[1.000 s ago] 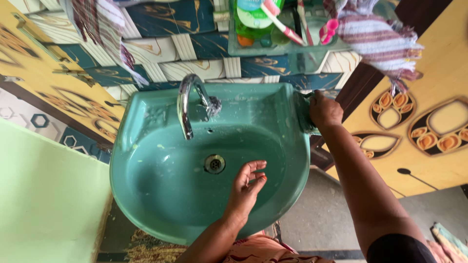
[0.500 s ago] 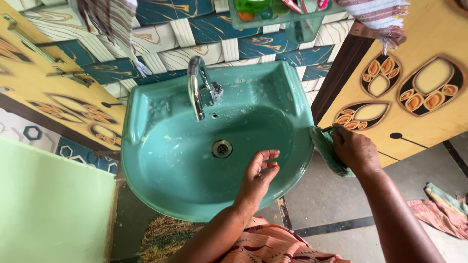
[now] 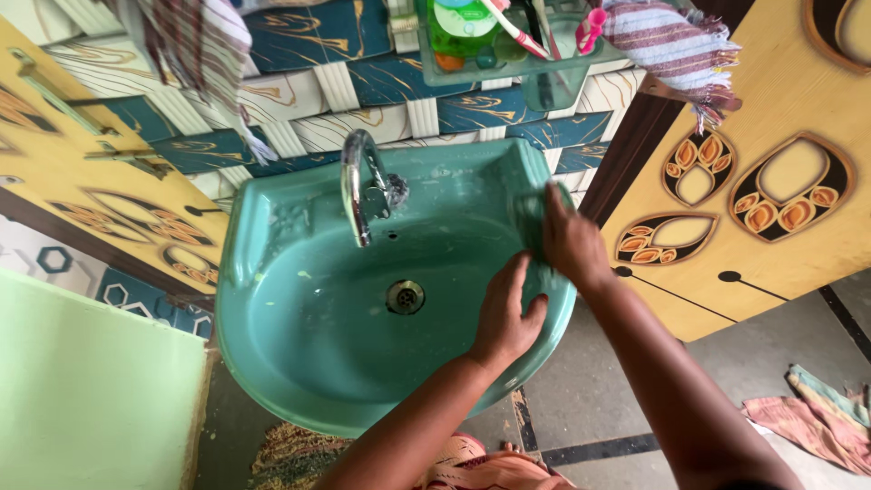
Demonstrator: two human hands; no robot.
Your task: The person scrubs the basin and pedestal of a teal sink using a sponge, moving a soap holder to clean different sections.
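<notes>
Sink scrubbing, mid-step. The right hand (image 3: 570,243) presses a green scrub pad (image 3: 531,210) against the right rim of the teal sink (image 3: 272,272), up near the back corner. Fingers are laid flat over the pad, closed down on it rather than spread; most of the pad is hidden under the hand, so the exact grip can't be told. The left hand (image 3: 506,318) sits inside the basin on the right slope, just beside the right hand, palm down, fingers together and slightly curled, touching the wet surface and holding nothing.

Judged step: rim and inner wall on the right side being wiped, left hand steadying or rubbing alongside. Pale specks and smears show on the basin floor left of the drain (image 3: 405,296) and around the tap (image 3: 361,186), so that part looks not yet done. The next move probably calls for firm pressure with the pad flat, working around the rim without knocking the tap, and keeping the left hand clear of the pad's path.

A glass shelf (image 3: 508,63) with a green bottle and toothbrushes hangs above the sink; a striped towel (image 3: 671,45) hangs at upper right. Another cloth lies on the floor (image 3: 635,381) at lower right.
</notes>
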